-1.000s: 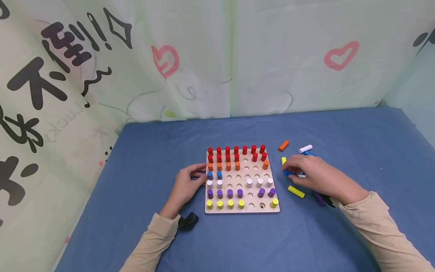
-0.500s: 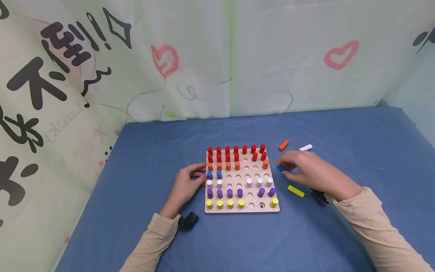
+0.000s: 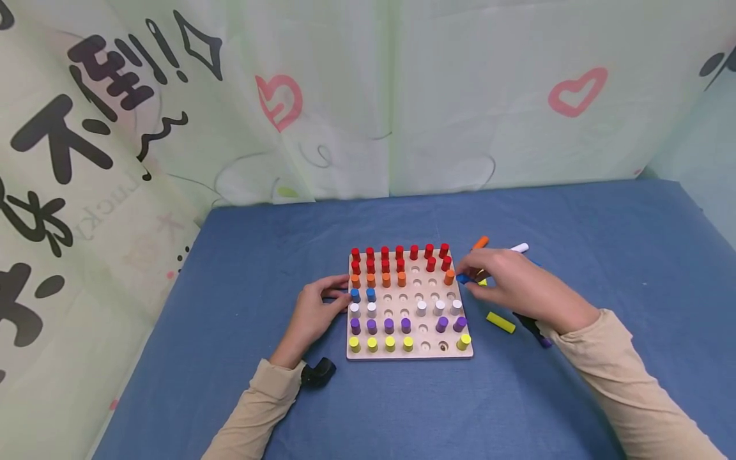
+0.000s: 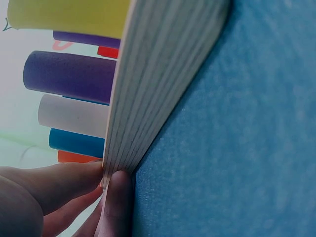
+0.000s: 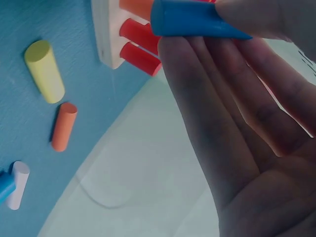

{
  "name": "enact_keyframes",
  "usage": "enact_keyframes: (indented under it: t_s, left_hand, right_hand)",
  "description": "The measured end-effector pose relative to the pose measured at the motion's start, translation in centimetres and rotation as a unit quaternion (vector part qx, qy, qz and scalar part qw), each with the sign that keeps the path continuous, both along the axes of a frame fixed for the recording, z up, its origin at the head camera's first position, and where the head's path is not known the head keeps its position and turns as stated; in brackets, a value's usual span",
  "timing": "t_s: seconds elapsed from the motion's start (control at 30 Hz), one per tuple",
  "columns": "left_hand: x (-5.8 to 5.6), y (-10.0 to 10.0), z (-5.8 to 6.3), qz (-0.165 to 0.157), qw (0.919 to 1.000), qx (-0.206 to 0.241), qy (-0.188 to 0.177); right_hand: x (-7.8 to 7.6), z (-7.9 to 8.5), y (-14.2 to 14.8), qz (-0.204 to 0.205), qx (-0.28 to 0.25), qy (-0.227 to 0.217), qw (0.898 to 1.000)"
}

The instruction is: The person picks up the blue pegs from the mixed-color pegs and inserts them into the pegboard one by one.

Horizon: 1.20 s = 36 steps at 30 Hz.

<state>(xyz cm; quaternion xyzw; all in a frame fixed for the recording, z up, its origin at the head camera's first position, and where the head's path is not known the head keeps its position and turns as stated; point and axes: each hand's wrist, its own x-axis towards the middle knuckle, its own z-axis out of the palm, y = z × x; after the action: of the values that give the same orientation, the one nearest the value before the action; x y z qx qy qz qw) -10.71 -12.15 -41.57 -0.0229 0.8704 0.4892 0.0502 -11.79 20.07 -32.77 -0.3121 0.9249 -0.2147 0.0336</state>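
A wooden pegboard (image 3: 374,355) stands on the blue cloth, with coloured pegs upright in rows and several bare holes. Red pegs fill most of the back rows; orange, blue, white, purple and yellow ones follow towards the front. My left hand (image 3: 309,317) touches the board's left edge, thumb on the upper edge and a fingertip against the side in the left wrist view. Just off the board's right edge, near the orange peg (image 3: 449,277), my right hand (image 3: 512,281) pinches a blue peg (image 5: 195,19) between thumb and fingertips.
Loose pegs lie right of the board: a yellow peg (image 3: 501,322), an orange peg (image 5: 64,127), a white peg (image 5: 19,185) with a blue one against it, and another yellow peg (image 5: 44,71). A purple peg (image 3: 544,341) is partly behind the right wrist. A printed curtain (image 3: 356,153) hangs behind.
My right hand has moved left and slightly up from among the loose pegs to the board's right edge, carrying the blue peg. The left hand has stayed at the left edge.
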Motion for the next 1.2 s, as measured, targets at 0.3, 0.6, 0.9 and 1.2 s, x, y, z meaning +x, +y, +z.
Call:
enact_keyframes:
  t_s: [0.3, 0.6, 0.9, 1.2]
  left_hand:
    - [0.0, 0.0, 0.1, -0.002, 1.0000, 0.004, 0.003]
    - [0.0, 0.0, 0.1, -0.001, 1.0000, 0.001, 0.000]
    - [0.0, 0.0, 0.1, 0.000, 1.0000, -0.002, 0.002]
    - [0.0, 0.0, 0.1, 0.000, 1.0000, -0.001, 0.000]
  right_hand:
    - [-0.1, 0.3, -1.1, 0.010, -0.016, 0.013, 1.000]
    - [-0.5, 0.5, -2.3, 0.021, -0.026, -0.009, 0.999]
    - [-0.9, 0.4, -3.1, 0.022, -0.023, -0.032, 0.999]
    - [-1.2, 0.3, -3.8, 0.034, -0.032, -0.039, 0.998]
